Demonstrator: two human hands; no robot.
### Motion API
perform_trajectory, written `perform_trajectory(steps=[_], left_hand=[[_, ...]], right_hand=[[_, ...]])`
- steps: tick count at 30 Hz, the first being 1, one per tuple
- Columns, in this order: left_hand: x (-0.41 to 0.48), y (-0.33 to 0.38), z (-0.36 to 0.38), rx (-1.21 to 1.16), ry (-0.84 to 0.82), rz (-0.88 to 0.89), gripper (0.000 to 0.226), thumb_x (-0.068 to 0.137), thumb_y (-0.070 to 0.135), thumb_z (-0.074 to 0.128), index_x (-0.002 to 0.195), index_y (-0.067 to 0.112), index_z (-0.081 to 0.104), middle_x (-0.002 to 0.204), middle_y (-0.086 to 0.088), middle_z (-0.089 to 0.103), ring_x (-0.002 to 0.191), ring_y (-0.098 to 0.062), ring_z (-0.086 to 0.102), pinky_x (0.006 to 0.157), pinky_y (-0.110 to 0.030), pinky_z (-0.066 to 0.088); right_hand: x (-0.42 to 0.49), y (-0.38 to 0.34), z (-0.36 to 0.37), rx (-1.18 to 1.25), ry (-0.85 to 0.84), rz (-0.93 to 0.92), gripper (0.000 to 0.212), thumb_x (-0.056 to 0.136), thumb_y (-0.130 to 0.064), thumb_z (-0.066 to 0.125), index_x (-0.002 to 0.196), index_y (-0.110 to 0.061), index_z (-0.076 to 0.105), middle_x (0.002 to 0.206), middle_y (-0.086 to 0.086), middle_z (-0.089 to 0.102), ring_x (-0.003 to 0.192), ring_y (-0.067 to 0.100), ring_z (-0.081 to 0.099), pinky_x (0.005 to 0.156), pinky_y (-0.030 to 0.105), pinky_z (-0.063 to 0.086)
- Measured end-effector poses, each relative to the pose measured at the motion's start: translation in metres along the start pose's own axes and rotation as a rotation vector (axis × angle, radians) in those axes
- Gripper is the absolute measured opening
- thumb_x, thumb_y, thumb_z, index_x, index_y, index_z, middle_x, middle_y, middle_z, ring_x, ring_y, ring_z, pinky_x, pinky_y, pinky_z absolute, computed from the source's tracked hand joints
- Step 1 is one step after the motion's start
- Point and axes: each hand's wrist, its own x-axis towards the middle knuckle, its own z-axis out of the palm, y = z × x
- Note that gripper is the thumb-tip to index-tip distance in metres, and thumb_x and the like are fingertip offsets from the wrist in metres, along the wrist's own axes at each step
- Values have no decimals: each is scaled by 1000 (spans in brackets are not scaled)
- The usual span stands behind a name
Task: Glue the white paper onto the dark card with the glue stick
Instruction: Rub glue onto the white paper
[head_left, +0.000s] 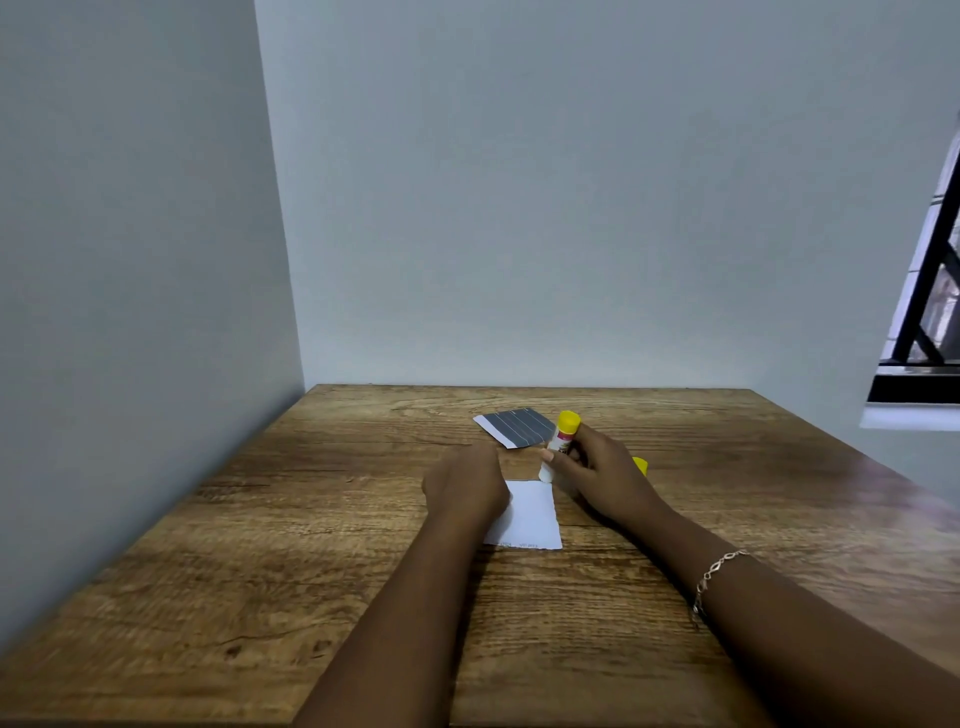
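Note:
A small white paper (535, 514) lies flat on the wooden table (311, 519) in front of me. My left hand (465, 486) presses down on its left part, fingers flat. My right hand (597, 467) grips the glue stick (560, 439), yellow end up, its white tip touching the paper's far right corner. The dark card (519, 427), grey with thin pale lines and a white border, lies farther back, partly behind the glue stick. A yellow cap (641, 464) peeks out behind my right hand.
The table stands in a corner, with grey walls close at the left and back. A barred window (930, 291) is at the right. A bracelet (714, 577) is on my right wrist.

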Motion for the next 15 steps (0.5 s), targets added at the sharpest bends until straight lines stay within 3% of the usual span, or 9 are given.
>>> perform_trajectory(steps=[5, 15], left_hand=[[-1, -1, 0, -10, 3, 6, 20, 84, 23, 58, 102, 14, 55, 111, -5, 63, 103, -23, 58, 69, -28, 38], [0, -2, 0, -30, -11, 5, 29, 82, 29, 63, 104, 13, 55, 114, -6, 63, 106, -25, 57, 71, -30, 38]], right_hand=[[-2, -3, -1, 7, -38, -13, 6, 87, -26, 58, 82, -28, 54, 60, -11, 46, 57, 3, 42, 54, 24, 30], [-8, -8, -3, -3, -59, -5, 9, 86, -25, 60, 81, -17, 58, 62, 0, 49, 57, 10, 42, 55, 29, 29]])
